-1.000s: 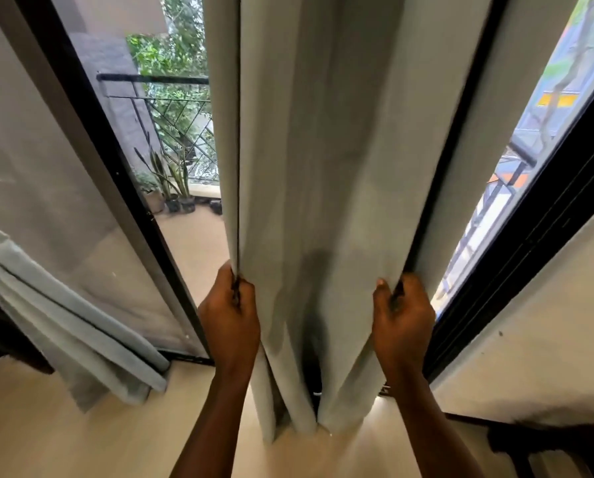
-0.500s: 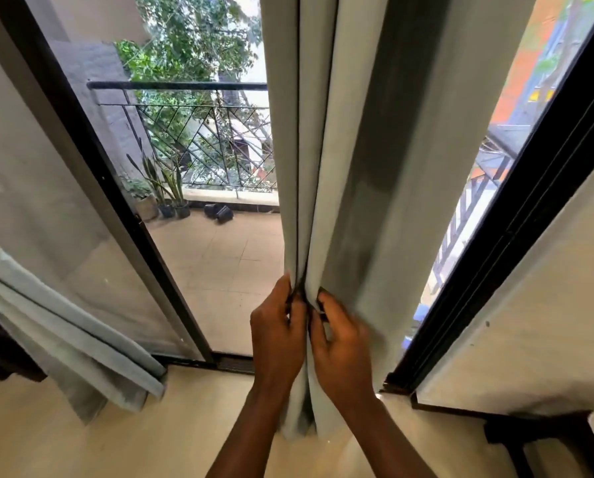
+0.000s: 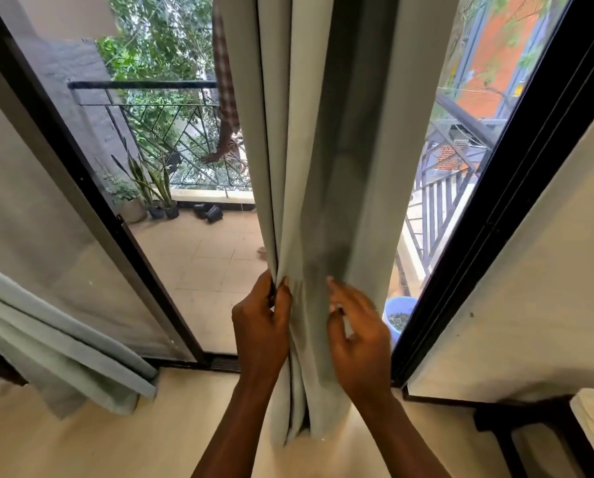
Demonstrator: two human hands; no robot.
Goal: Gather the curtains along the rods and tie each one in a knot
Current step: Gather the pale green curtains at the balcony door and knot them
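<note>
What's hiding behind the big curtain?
Past the curtain, a person's checked sleeve, the balcony railing and a blue bucket peek out. The rest of that person is covered.

- The curtain point(image 3: 323, 167) hangs mid-doorway, reaching the floor point(image 3: 81, 443).
- The left hand point(image 3: 261, 326) on its left edge, right hand point(image 3: 357, 339) before it.
- A second curtain point(image 3: 64, 357) far left.

left hand point(image 3: 261, 326): bare | right hand point(image 3: 361, 343): bare | forearms point(image 3: 230, 426): bare as far as visible
</note>
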